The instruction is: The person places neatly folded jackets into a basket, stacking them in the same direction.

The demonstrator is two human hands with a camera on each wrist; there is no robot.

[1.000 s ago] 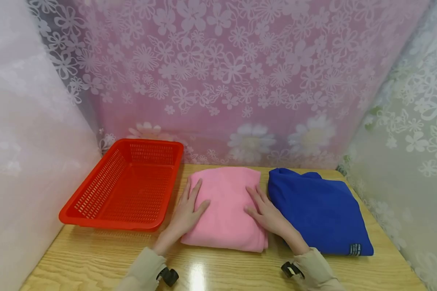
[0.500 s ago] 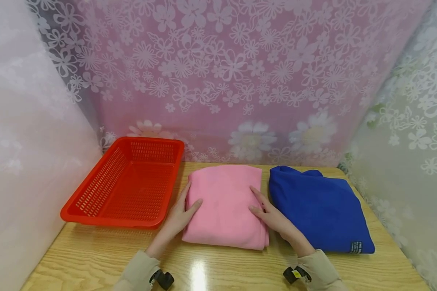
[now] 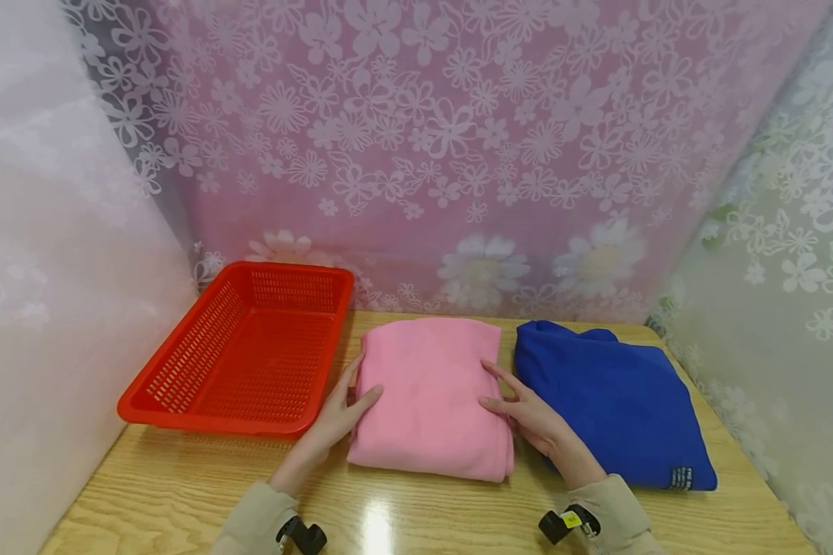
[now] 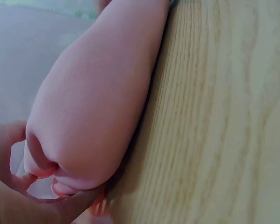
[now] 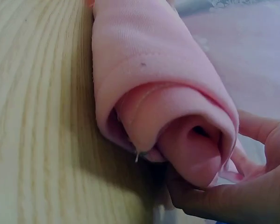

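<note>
A folded pink garment [image 3: 426, 401] lies on the wooden table in the middle of the head view. My left hand [image 3: 333, 416] grips its left side, thumb on top and fingers along the edge. On the opposite side, my right hand [image 3: 537, 420] holds the right edge the same way. The left wrist view has the rounded fold of the pink garment [image 4: 97, 93] between thumb and fingers, with a finger beneath. Rolled layers of the pink garment [image 5: 149, 56] show at the edge in the right wrist view, fingers partly under them.
To the left stands a red plastic basket [image 3: 215, 425] with slotted walls and nothing inside. A folded blue garment [image 3: 611, 408] with a dark label lies close to the right hand. Floral curtains [image 3: 416, 154] enclose the wooden table [image 3: 416, 524] at the back and sides.
Both hands have slid outward from the top of the pink garment to its side edges, and their fingers now reach around them. The garment has stayed in nearly the same place.
</note>
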